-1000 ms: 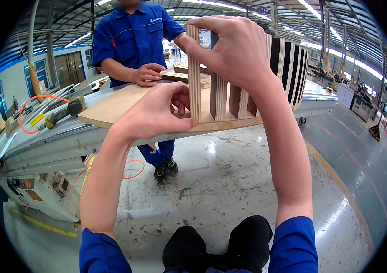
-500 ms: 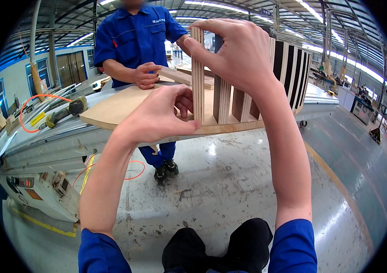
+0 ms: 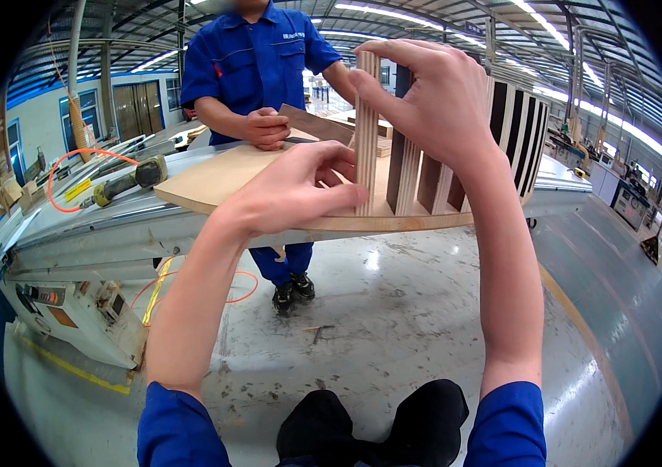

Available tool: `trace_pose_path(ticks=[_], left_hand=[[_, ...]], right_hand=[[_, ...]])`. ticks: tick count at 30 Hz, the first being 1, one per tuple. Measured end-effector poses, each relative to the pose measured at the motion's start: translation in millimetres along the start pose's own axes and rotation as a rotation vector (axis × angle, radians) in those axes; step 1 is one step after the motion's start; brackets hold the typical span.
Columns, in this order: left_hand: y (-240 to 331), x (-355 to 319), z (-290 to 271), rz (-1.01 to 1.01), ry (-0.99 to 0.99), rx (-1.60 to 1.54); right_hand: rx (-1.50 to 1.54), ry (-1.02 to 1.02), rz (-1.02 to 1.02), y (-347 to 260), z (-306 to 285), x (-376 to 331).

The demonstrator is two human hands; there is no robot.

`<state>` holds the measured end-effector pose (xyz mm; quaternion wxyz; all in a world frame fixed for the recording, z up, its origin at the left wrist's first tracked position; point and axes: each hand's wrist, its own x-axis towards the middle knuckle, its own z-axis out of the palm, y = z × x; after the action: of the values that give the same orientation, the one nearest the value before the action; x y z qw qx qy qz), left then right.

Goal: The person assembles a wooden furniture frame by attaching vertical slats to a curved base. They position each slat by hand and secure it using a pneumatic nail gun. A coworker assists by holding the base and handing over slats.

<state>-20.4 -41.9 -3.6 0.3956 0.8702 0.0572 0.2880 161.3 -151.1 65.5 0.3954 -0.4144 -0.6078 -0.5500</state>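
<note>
An upright plywood slat (image 3: 366, 140) stands on edge near the front rim of a pale wooden board (image 3: 214, 177) with a curved outline. My right hand (image 3: 436, 97) pinches the slat's top between thumb and fingers. Low on the same slat, my left hand (image 3: 304, 187) grips its base, thumb at the front edge and fingers partly hidden behind. To the right, beyond a gap, stands another slat (image 3: 403, 175) with a dark face. Further dark-faced slats (image 3: 514, 132) follow in a curved row along the board, partly covered by my right forearm.
Across the board a co-worker in blue (image 3: 249, 70) holds a thin wooden strip (image 3: 315, 123) in one hand. A green-black power tool (image 3: 130, 180) with an orange hose (image 3: 51, 183) lies on the metal worktable (image 3: 113, 251) at left. Below is a grey floor (image 3: 393, 327).
My left thumb and fingers have closed in on the slat's base. The co-worker's strip has tipped up off the board. The whole view has shifted slightly, moving everything rightward.
</note>
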Motion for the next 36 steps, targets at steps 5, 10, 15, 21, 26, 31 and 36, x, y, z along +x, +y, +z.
trace_pose_path(ticks=[5,10,15,21,26,31,36], left_hand=[[4,-1,1,0.035,-0.063,0.123],[1,1,2,0.047,-0.05,0.162],[5,-4,-1,0.041,-0.028,0.185],[2,-8,2,0.053,-0.003,0.115],[-5,-7,-2,0.133,-0.032,0.134],[-2,3,-5,0.069,-0.044,0.251],[-2,2,-5,0.052,-0.046,0.2]], right_hand=[[-0.033,-0.033,0.001,3,2,-1],[0.005,-0.022,0.005,0,0,0],[0.007,-0.01,0.009,-1,4,1],[-0.001,-0.004,-0.012,-2,6,-1],[0.085,-0.109,0.03,-1,1,-1],[0.024,-0.067,0.06,1,2,-1],[0.006,-0.053,0.022,-1,2,0]])
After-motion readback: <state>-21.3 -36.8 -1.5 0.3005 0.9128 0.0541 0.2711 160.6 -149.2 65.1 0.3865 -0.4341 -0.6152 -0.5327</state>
